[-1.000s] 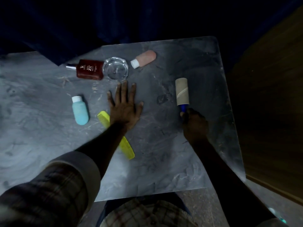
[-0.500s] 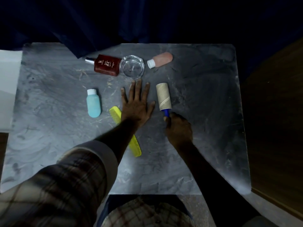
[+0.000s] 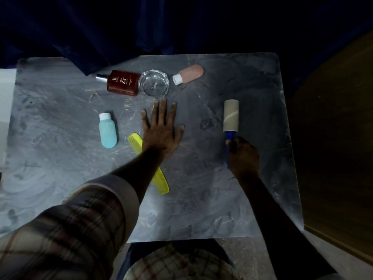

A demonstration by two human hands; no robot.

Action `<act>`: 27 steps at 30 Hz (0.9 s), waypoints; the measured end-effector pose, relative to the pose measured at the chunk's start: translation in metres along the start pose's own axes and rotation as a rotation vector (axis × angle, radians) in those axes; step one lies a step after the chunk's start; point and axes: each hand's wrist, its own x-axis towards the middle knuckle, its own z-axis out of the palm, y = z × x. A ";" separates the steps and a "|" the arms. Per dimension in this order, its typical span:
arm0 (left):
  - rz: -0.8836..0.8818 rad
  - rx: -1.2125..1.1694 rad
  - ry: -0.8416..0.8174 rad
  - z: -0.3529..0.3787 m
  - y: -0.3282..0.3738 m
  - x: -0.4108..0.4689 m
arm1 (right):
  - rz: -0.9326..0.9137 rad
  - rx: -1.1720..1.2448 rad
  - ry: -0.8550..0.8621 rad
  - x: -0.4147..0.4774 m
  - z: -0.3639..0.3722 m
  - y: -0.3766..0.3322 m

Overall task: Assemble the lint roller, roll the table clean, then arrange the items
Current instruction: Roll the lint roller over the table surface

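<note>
The lint roller (image 3: 231, 116) lies on the grey marble table (image 3: 201, 199), its tan roll pointing away from me at the right. My right hand (image 3: 243, 156) is closed around its blue handle. My left hand (image 3: 161, 130) rests flat, palm down, fingers spread, in the middle of the table. A yellow comb (image 3: 159, 178) lies partly under my left wrist. A light blue bottle (image 3: 108, 131) lies to the left. At the back lie a dark red perfume bottle (image 3: 123, 82), a clear glass ashtray (image 3: 153, 85) and a pink bottle (image 3: 189, 73).
A dark blue curtain (image 3: 141, 27) hangs behind the table and drapes over its back left edge. A brown wooden surface (image 3: 333, 148) stands close to the table's right edge. Fine scratches and streaks mark the tabletop.
My right hand has moved the lint roller from beside my left hand back to the right side of the table. My left hand stays flat in place.
</note>
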 end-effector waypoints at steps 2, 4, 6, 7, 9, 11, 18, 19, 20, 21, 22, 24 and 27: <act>-0.003 -0.006 -0.002 0.000 0.000 0.000 | 0.079 0.074 0.033 0.003 -0.006 0.014; -0.004 -0.007 0.000 0.000 0.000 0.000 | 0.149 0.057 0.028 0.003 -0.009 0.027; -0.002 -0.002 0.006 0.000 0.001 0.000 | 0.208 0.055 0.043 0.003 -0.013 0.041; -0.001 -0.002 0.009 0.001 0.001 0.000 | 0.231 0.109 0.052 0.003 -0.015 0.047; -0.003 -0.007 0.011 0.001 0.001 0.000 | 0.273 0.200 0.076 0.004 -0.018 0.059; -0.002 -0.009 0.014 0.002 0.000 -0.001 | 0.332 0.212 0.062 0.004 -0.022 0.069; -0.004 -0.010 0.026 0.003 -0.003 -0.002 | 0.435 0.255 0.060 0.000 -0.028 0.089; -0.004 -0.009 0.030 0.003 -0.004 -0.002 | 0.441 0.251 0.047 0.000 -0.027 0.089; -0.004 -0.009 0.032 0.003 -0.004 -0.001 | 0.441 0.243 0.040 0.001 -0.027 0.087; -0.006 -0.008 0.033 0.003 -0.005 -0.001 | 0.445 0.227 0.030 0.002 -0.026 0.084; -0.012 -0.005 0.030 0.003 -0.005 -0.001 | 0.438 0.193 0.019 0.003 -0.025 0.080; -0.024 0.010 0.019 0.001 -0.006 -0.001 | 0.353 0.112 0.011 0.005 -0.021 0.071; -0.024 0.018 0.017 0.000 -0.005 0.000 | 0.228 0.128 -0.060 0.011 -0.013 0.058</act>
